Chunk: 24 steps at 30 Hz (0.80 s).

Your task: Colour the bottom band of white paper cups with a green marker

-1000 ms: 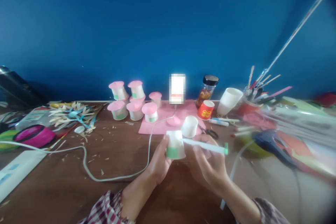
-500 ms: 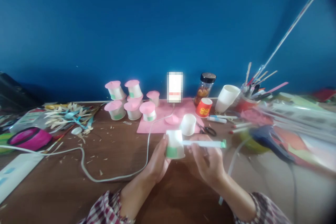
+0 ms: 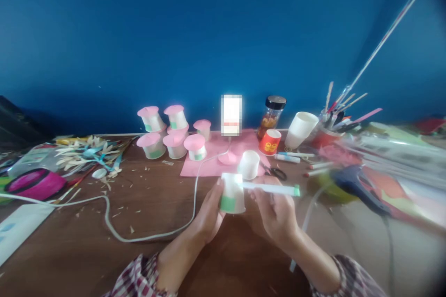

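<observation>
A white paper cup with a green patch (image 3: 232,195) is gripped upside down in the left hand (image 3: 211,209), and a white, green-ended pen (image 3: 273,189) is pinched against it in the right (image 3: 275,204), both above the brown wooden counter (image 3: 156,209). Beyond, one plain white cup (image 3: 248,165) and black scissors (image 3: 278,174), partly hidden, are passed before seven pink-topped cups (image 3: 195,147) are reached.
</observation>
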Motion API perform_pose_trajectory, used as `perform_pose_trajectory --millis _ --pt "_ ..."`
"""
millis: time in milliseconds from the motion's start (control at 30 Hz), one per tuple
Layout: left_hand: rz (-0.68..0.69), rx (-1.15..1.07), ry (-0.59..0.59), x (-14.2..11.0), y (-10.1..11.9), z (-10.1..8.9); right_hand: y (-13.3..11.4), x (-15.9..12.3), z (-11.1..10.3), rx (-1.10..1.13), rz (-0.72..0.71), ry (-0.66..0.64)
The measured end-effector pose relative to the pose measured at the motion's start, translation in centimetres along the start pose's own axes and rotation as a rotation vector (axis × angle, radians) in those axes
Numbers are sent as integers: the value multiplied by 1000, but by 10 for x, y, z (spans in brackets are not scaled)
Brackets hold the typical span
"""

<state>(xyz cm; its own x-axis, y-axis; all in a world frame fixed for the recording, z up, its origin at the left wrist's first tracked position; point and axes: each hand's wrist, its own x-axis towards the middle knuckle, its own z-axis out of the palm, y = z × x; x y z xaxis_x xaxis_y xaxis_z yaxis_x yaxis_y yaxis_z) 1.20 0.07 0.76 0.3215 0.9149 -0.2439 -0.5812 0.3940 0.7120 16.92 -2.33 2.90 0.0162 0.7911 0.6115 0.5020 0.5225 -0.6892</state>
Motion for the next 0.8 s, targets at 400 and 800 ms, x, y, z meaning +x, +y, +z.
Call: perform_pose_trajectory --millis 400,800 --pt "11 -7 -25 1 -2 -2 0 0 0 -5 -22 -18" --pt "31 -69 15 2 0 -1 -1 -4 -1 80 6 -14"
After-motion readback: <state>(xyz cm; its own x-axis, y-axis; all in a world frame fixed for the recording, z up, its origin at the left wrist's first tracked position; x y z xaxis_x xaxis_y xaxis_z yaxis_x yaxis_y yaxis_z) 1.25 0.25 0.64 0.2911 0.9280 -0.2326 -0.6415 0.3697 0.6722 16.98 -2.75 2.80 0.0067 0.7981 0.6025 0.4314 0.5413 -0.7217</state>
